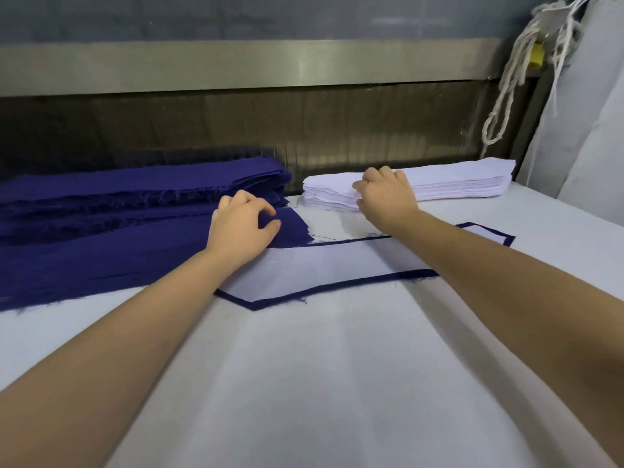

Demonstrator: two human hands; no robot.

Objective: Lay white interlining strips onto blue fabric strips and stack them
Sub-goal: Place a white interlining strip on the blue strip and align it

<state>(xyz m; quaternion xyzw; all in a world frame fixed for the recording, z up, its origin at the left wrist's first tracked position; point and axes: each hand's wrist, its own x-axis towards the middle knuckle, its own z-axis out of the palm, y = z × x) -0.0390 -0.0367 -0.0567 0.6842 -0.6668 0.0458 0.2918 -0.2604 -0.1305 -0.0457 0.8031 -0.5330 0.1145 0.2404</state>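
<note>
One blue pile [135, 211], one white stack [456, 182], and one paired strip [320, 268] lying under both wrists. The left hand [236, 231] pinches a blue strip [290, 228]. The right hand [385, 197] curls on the white stack, its grip unclear.
</note>
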